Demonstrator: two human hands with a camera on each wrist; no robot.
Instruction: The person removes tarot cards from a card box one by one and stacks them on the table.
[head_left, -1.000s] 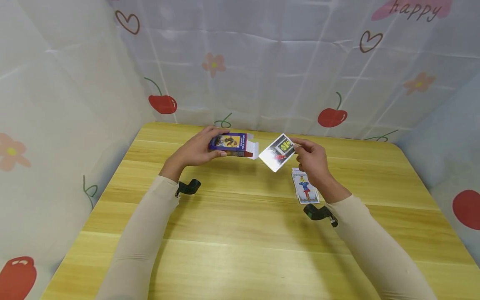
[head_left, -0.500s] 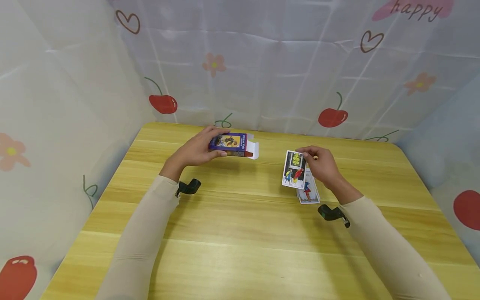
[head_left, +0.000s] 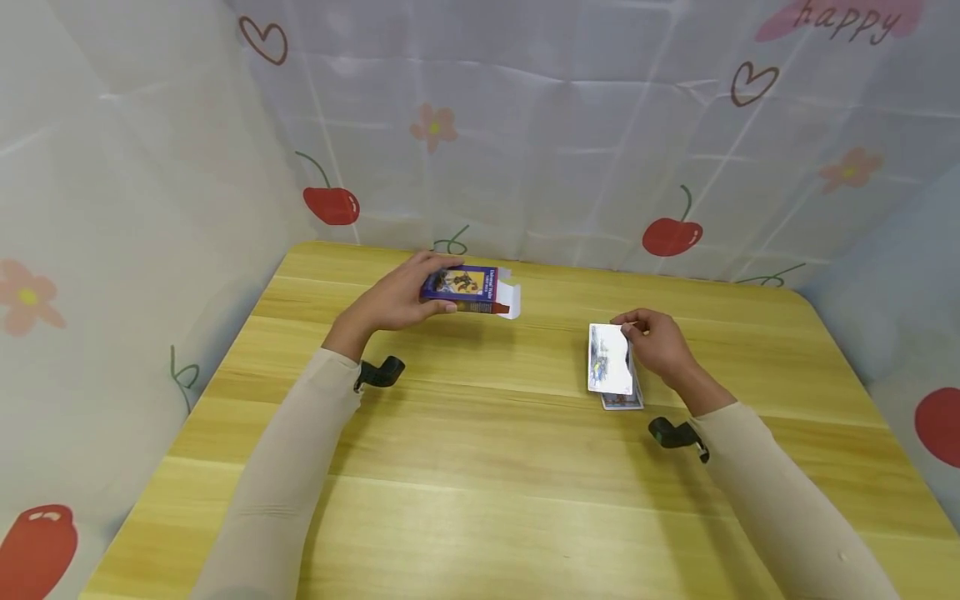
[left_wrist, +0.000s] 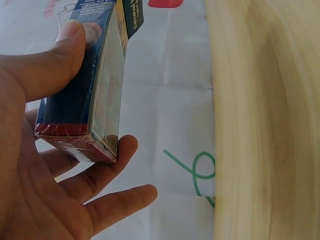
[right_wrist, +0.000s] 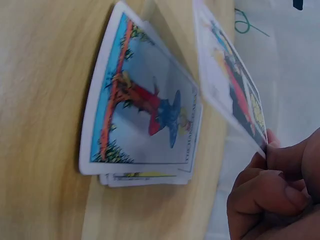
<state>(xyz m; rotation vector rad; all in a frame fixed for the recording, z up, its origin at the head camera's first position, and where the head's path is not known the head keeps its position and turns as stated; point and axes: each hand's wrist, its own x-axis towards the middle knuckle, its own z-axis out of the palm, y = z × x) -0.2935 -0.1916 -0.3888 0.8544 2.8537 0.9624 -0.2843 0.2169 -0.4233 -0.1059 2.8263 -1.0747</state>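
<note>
My left hand [head_left: 401, 293] grips a dark blue tarot card box [head_left: 468, 287] at the table's back, thumb on one side and fingers on the other. Its white end flap [head_left: 510, 297] hangs open toward the right. In the left wrist view the box [left_wrist: 75, 85] is tilted, its red-trimmed end by the fingers. My right hand [head_left: 660, 343] pinches one tarot card [head_left: 609, 367] by its edge, glare whitening much of its face. Below that card lies a small stack of tarot cards [right_wrist: 145, 110], the top one showing a figure in blue and red.
A wooden table [head_left: 450, 500] spreads under both arms. White sheets printed with cherries, hearts and flowers hang behind [head_left: 540, 167] and at both sides. A black wrist camera mount [head_left: 381, 372] sits on the left wrist, another mount [head_left: 673, 433] on the right.
My right hand has carried the pinched card from near the box's opening rightward and toward me, turning it more upright above the stack. The left hand and box stay nearly in place.
</note>
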